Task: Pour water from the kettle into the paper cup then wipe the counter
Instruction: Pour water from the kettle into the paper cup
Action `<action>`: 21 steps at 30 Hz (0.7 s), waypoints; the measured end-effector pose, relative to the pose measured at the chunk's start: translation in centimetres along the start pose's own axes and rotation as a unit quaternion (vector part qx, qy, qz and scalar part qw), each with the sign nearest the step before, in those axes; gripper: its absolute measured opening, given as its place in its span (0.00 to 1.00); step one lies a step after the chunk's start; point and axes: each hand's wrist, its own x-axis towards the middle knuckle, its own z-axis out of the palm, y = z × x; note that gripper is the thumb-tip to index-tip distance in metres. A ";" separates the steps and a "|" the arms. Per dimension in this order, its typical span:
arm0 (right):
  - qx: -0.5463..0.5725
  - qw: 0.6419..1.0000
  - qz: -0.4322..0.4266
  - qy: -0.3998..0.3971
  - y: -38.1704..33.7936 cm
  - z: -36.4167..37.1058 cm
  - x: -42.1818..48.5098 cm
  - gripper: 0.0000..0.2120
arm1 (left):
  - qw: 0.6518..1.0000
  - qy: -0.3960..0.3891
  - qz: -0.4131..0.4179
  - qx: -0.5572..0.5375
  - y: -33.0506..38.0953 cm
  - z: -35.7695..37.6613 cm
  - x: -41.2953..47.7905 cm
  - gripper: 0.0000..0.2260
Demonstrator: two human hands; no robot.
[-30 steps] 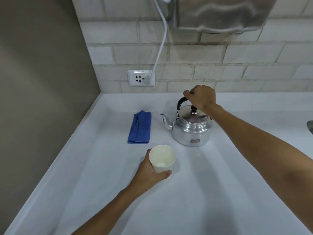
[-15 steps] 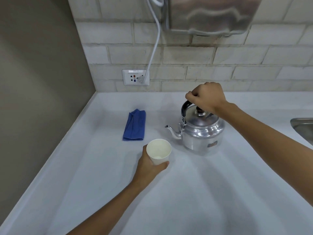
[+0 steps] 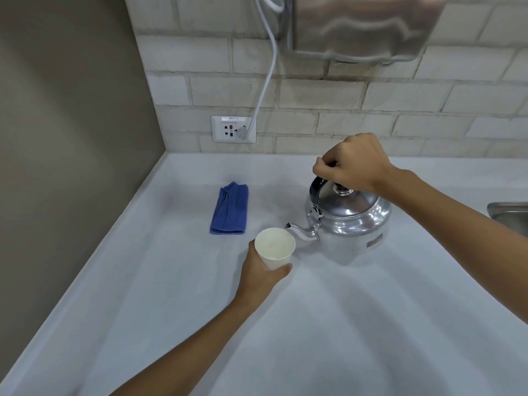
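A shiny metal kettle with a black handle is near the middle of the white counter, tilted slightly, its spout pointing left at the rim of a white paper cup. My right hand is closed around the kettle's handle from above. My left hand grips the cup's lower wall. The cup looks empty apart from a faint glint at the bottom. A folded blue cloth lies flat on the counter, left of the kettle and behind the cup.
A brown wall bounds the counter on the left and a brick wall stands behind. A socket with a white cable plugged in sits low on the brick wall. A steel box hangs above. A sink edge shows at the right.
The kettle has moved toward the cup, so its spout now reaches the cup's rim. My left hand holds the cup in much the same spot. The camera view has shifted left.
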 end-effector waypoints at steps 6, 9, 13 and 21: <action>-0.014 0.999 -0.029 -0.007 -1.1 -1.5 0.5 0.17 | 1.000 -0.004 0.000 -0.010 -0.1 0.1 0.0 0.31; -0.023 0.998 -0.047 -0.017 -1.5 -1.9 0.8 0.18 | 1.000 -0.006 -0.003 -0.012 0.0 0.1 0.0 0.30; -0.043 0.996 -0.071 -0.029 -2.0 -2.2 1.0 0.18 | 1.000 -0.003 -0.002 -0.012 0.1 0.0 -0.1 0.30; -0.071 0.992 -0.095 -0.044 -2.5 -2.4 1.6 0.17 | 1.000 -0.002 -0.003 -0.013 0.1 0.0 -0.2 0.30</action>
